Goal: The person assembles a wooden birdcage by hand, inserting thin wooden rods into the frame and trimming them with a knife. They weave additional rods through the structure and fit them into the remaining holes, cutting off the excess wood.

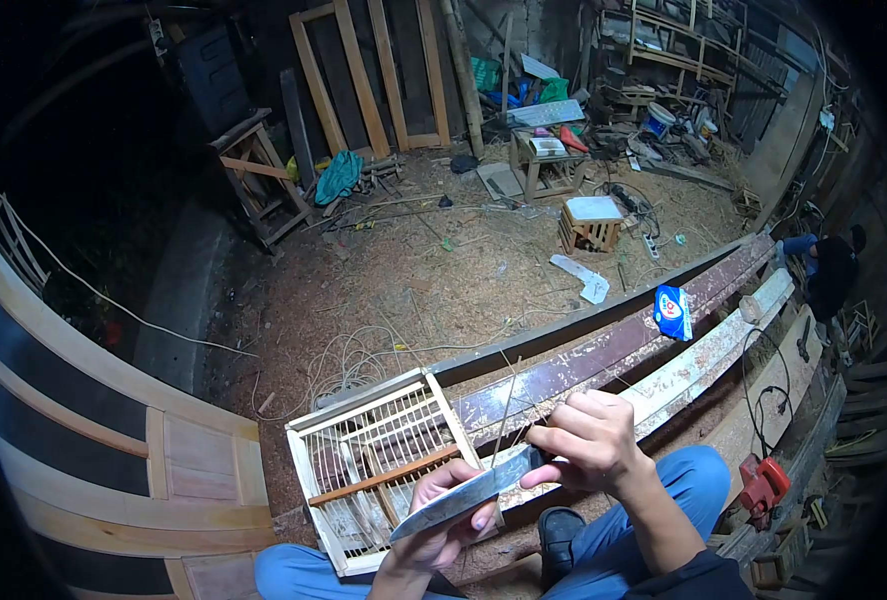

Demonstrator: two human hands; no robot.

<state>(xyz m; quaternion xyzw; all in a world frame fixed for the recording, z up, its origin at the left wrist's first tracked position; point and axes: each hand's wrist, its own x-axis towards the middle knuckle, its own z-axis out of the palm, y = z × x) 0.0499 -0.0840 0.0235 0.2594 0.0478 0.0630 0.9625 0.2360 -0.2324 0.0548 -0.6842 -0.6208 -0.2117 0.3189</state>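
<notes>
My right hand (589,440) is closed round the dark handle of a large knife (469,492), whose broad grey blade points down to the left. Behind and below the blade, my left hand (439,515) is closed on a thin wooden stick (507,410) that rises past the blade; part of the grip is hidden. Beside my left hand lies a wooden frame with thin bars (374,445), like a cage panel, crossed by a brown slat (394,476).
Long planks (584,375) stretch to the right, with a blue packet (673,313) on one. A red power tool (764,485) lies at the right. Coiled cord (349,360) and shavings cover the ground. A small slatted stool (592,222) stands ahead. Another person (832,265) is far right.
</notes>
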